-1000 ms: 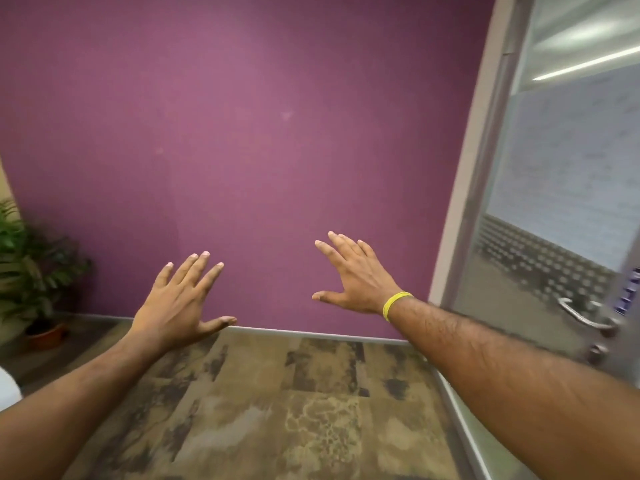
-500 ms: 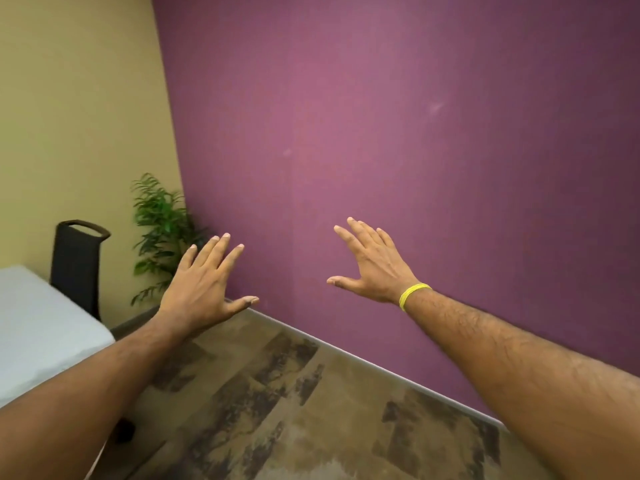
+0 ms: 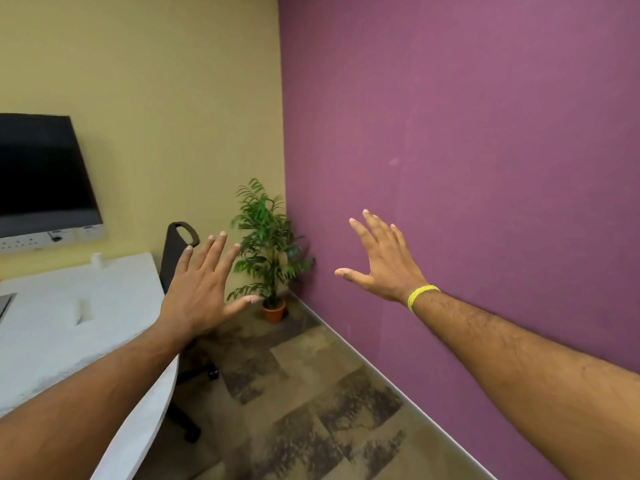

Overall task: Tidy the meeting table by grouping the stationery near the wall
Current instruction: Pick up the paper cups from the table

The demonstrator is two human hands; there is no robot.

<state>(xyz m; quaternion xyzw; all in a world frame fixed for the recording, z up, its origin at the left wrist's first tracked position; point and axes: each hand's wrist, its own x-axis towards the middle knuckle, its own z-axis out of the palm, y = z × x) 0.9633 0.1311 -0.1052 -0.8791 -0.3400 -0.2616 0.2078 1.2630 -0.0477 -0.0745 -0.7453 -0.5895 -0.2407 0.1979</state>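
- Head view, hands: the left hand (image 3: 201, 289) and right hand (image 3: 384, 265) are raised in front of the person, backs toward the camera and well apart from each other.
- Left hand: fingers straight and slightly spread, thumb out to the right. It holds nothing and touches nothing. Its forearm crosses over the rounded edge of the table (image 3: 69, 341).
- Right hand: fingers straight and fanned, thumb out to the left. It holds nothing. A yellow wristband (image 3: 421, 295) sits on the wrist. The hand is seen against the purple wall (image 3: 485, 133); contact with it cannot be judged.
- Table: white top, lower left of the frame, its far edge against the beige wall (image 3: 156, 98).
- Items on the table: a small white object (image 3: 96, 259) stands near the wall edge, and a pale flat block (image 3: 83, 311) lies mid-table. Both are washed out and cannot be identified. A grey corner (image 3: 5, 303) shows at the left border.
- Beige wall: a dark screen (image 3: 41, 174) is mounted above the table, with a socket strip (image 3: 41, 237) just below it.
- Chair: a black chair (image 3: 176, 251) stands beside the table's right end, partly hidden by the left hand.
- Corner: a potted plant (image 3: 268, 244) in an orange pot (image 3: 274, 310) stands where the two walls meet.
- Floor: patterned brown carpet (image 3: 311, 410).
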